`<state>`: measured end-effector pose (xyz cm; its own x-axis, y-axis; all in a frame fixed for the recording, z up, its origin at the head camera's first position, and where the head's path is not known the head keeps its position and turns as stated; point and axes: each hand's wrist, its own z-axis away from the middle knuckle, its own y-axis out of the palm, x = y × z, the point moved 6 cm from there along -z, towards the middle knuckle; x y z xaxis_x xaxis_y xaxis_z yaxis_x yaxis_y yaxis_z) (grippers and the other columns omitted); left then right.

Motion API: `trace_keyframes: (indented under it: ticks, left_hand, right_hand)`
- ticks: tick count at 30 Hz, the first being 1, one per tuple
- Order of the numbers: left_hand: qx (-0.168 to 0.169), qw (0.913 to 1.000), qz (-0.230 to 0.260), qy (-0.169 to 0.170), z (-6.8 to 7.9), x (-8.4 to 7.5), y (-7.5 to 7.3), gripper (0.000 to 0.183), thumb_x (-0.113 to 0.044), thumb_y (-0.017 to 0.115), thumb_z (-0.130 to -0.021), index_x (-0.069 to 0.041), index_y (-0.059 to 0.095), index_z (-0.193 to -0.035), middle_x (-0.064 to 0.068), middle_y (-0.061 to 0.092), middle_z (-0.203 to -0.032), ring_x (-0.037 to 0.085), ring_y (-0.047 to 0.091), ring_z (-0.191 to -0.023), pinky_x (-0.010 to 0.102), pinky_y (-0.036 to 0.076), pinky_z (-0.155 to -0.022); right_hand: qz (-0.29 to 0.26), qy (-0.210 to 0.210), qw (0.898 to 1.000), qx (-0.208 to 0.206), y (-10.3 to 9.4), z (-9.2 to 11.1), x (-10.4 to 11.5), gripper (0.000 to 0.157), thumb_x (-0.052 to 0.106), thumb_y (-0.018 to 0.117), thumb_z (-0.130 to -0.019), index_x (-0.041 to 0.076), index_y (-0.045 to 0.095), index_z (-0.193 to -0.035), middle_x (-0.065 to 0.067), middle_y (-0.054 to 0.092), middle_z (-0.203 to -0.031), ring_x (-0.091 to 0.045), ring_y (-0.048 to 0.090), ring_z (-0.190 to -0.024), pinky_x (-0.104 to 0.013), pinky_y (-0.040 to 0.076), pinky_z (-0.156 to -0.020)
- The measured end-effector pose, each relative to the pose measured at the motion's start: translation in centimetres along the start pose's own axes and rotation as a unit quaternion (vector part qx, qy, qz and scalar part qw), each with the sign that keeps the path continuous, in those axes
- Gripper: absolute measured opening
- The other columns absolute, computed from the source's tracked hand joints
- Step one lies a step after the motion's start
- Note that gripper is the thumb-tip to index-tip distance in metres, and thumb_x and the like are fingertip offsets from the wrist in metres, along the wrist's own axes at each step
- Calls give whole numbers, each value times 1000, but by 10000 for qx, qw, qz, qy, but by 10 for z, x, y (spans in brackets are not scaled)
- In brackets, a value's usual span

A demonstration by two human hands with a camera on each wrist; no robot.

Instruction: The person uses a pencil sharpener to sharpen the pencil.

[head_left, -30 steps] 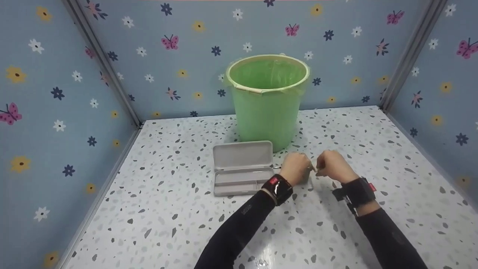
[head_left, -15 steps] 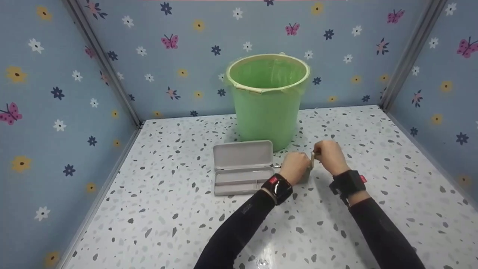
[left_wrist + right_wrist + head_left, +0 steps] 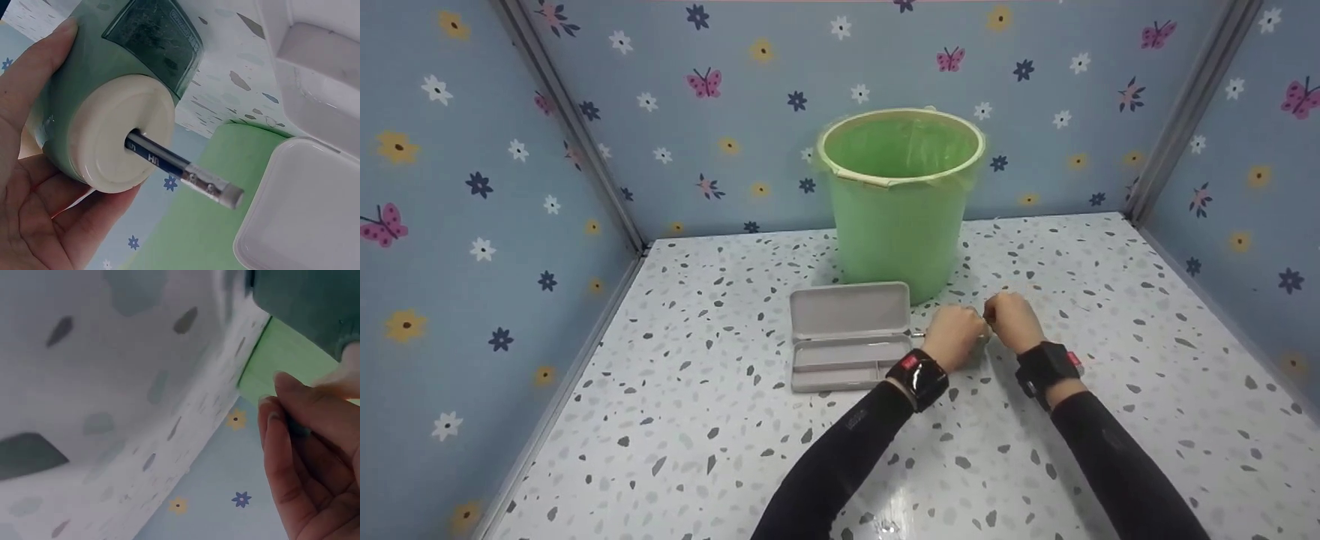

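My left hand [image 3: 956, 339] grips a green crank pencil sharpener [image 3: 84, 53], thumb on one side and fingers curled round the other. A dark pencil [image 3: 163, 160] with a silver ferrule and grey eraser end sticks out of the hole in the sharpener's cream face [image 3: 104, 135]. Close by on the right, my right hand [image 3: 1014, 321] pinches a small dark greenish knob [image 3: 298, 429] between thumb and fingers, at the sharpener's crank side. The sharpener is mostly hidden behind the left hand in the head view. Its dark see-through shavings drawer [image 3: 157, 42] shows in the left wrist view.
An open grey pencil case [image 3: 851, 311] lies just left of the left hand, its lid tipped back toward the bin. Behind it stands a green lined bin [image 3: 896, 232]. Flower-patterned walls [image 3: 765, 67] enclose the speckled table [image 3: 697, 427] at the back and sides.
My right hand has gone up and round, then down and left against the left hand, turning the crank. The crank arm, upright half a second ago, is now mostly hidden. The left hand stays put.
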<state>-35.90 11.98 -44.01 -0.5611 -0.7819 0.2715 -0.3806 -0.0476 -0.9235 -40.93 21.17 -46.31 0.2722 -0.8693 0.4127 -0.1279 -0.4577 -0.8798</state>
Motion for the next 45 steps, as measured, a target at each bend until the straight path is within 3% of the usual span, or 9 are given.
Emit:
trace_keyframes:
  ticks: [9, 13, 18, 23, 31, 34, 39, 43, 45]
  left_hand:
    - [34, 9999, -161, 11, 3, 2, -1, 24, -8, 64, -82, -27, 77, -87, -10, 73, -82, 6, 65, -69, 20, 54, -63]
    - [17, 9999, -87, 132, 4, 2, 0, 17, -11, 63, -82, -24, 74, -81, -9, 71, -77, 7, 63, -66, 21, 53, -61]
    - [-91, 9994, 269, 193, 4, 4, 0, 11, -12, 65, -77, -21, 71, -74, -8, 70, -74, 8, 61, -63, 21, 52, -60]
    - [-62, 9984, 537, 193, 6, 9, 2, 16, -13, 70, -74, -21, 74, -87, -7, 73, -84, 9, 66, -71, 20, 54, -68]
    - [601, 9888, 1328, -334, 11, 30, 9, 56, -46, 88, -66, -15, 68, -107, -3, 73, -98, 16, 68, -86, 28, 55, -78]
    - [815, 9797, 1791, -391, 16, 38, 8, 72, -46, 88, -67, -13, 62, -126, 1, 72, -113, 18, 67, -101, 30, 54, -89]
    - [995, 9621, 2484, -523, 29, 55, 6, 96, -33, 90, -65, -9, 44, -147, 7, 60, -140, 23, 57, -126, 35, 45, -109]
    - [859, 9624, 2465, -754, 40, 70, 3, 72, -26, 87, -71, -8, 58, -134, 8, 68, -127, 25, 64, -115, 36, 51, -101]
    - [715, 9657, 2343, -864, 42, 75, 1, 52, -25, 85, -75, -8, 67, -121, 6, 72, -116, 24, 68, -104, 35, 55, -93]
  right_hand:
    - [-377, -11, 9960, 812, 15, 16, -6, 9, -11, 68, -71, -2, 71, -73, -2, 54, -59, -15, 43, -54, -26, 35, -51]
    - [-456, 123, 9923, 1147, 15, 21, -5, 11, -9, 73, -71, -3, 73, -80, -6, 63, -64, -16, 49, -56, -26, 40, -53]
    - [-541, 107, 9913, 1193, 13, 24, -3, 13, -7, 78, -69, -2, 72, -79, -10, 66, -65, -16, 51, -56, -27, 43, -54]
    - [-656, 96, 9910, 1160, 13, 26, -4, 10, -5, 77, -69, 0, 71, -74, -2, 58, -58, -14, 46, -53, -26, 40, -52]
    - [-565, 107, 9926, 1065, 13, 28, -5, 10, -6, 76, -69, -3, 69, -76, -10, 65, -66, -18, 54, -59, -31, 47, -58]
    - [-419, -92, 9933, 1077, 11, 28, -3, 11, -6, 75, -67, -4, 69, -77, -14, 67, -71, -22, 58, -63, -37, 51, -63]
    - [-216, -338, 9897, 1375, 1, 30, 2, 36, -5, 78, -63, -7, 69, -98, -23, 70, -92, -36, 65, -84, -50, 55, -80]
    - [-137, -451, 9877, 1491, -14, 31, 14, 75, 3, 86, -62, -8, 55, -130, -32, 59, -124, -48, 57, -113, -60, 46, -99]
    - [-146, -575, 9884, 1394, -21, 29, 26, 82, 6, 87, -64, -6, 50, -136, -33, 55, -131, -50, 53, -120, -62, 42, -103]
